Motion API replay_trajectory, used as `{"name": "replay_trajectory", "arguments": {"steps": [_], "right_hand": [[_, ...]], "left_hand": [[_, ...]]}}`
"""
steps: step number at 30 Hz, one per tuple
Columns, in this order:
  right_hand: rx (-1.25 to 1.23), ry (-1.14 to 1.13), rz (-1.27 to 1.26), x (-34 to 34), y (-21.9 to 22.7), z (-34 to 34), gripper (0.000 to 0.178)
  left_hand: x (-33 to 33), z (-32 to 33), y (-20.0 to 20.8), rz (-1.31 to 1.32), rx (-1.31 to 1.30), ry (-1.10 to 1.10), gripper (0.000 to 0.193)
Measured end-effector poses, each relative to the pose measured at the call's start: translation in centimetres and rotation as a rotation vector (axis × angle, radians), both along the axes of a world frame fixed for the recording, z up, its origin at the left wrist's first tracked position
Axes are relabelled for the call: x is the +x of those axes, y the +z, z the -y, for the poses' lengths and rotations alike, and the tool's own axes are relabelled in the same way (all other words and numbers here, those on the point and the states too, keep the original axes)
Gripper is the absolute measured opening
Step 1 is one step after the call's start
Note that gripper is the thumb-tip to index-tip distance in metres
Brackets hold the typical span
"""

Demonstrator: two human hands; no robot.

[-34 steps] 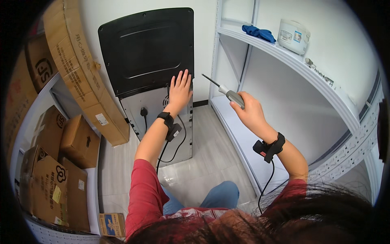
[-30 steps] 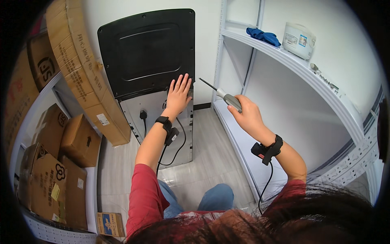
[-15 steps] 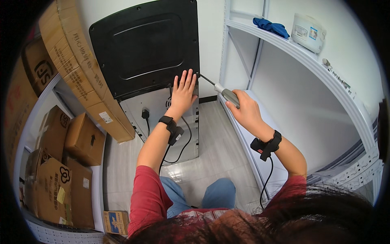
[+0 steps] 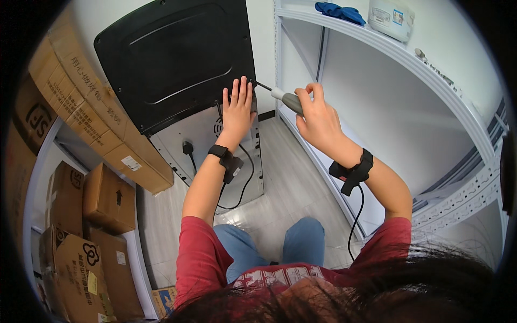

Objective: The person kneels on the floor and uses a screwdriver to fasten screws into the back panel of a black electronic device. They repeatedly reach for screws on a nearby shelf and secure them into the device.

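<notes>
A tall appliance-like unit stands before me, with a black panel (image 4: 177, 54) above and a silver metal back (image 4: 177, 141) below. My left hand (image 4: 237, 112) lies with fingers stretched out on the panel's lower right corner. My right hand (image 4: 322, 121) is around the rear of a screwdriver (image 4: 291, 101) with a grey handle, its thumb and fingers on either side and the grip loose. The screwdriver's shaft points left to the panel's right edge; its tip meets that edge near a screw, too small to make out.
A black plug (image 4: 187, 147) with a cord hangs on the metal back. Tall cardboard cartons (image 4: 99, 107) lean at the left, beside a shelf holding several boxes (image 4: 110, 199). At the right, a white shelf rack (image 4: 371, 46) carries a blue cloth (image 4: 340, 13) and a white appliance (image 4: 391, 20).
My view has shifted, so the unit sits a little further left and up. My right hand's fingers have lifted and loosened on the screwdriver handle. My left hand stays on the panel.
</notes>
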State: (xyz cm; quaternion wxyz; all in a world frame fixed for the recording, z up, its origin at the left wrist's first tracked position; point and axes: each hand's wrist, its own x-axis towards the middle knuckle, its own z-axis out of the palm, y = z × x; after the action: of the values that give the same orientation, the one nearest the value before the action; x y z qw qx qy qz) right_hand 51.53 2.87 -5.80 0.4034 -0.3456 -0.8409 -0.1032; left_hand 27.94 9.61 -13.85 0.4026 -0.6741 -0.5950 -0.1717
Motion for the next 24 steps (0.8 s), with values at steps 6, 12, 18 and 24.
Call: {"name": "replay_trajectory", "arguments": {"steps": [6,12,18,24], "right_hand": [[0.181,0.103,0.036,-0.5,0.5,-0.4,0.038],[0.159,-0.019,0.071,-2.1,1.1,-0.1,0.041],[0.125,0.022,0.086,-2.4,1.0,0.3,0.032],[0.094,-0.125,0.015,-3.0,2.2,0.5,0.038]], "left_hand": [[0.0,0.4,0.3,0.042,-0.005,-0.041,0.090],[0.5,0.3,0.5,0.013,0.011,-0.041,0.081],[0.9,1.0,0.8,0.015,0.015,-0.040,0.076],[0.7,1.6,0.7,0.167,0.130,-0.291,0.058]]}}
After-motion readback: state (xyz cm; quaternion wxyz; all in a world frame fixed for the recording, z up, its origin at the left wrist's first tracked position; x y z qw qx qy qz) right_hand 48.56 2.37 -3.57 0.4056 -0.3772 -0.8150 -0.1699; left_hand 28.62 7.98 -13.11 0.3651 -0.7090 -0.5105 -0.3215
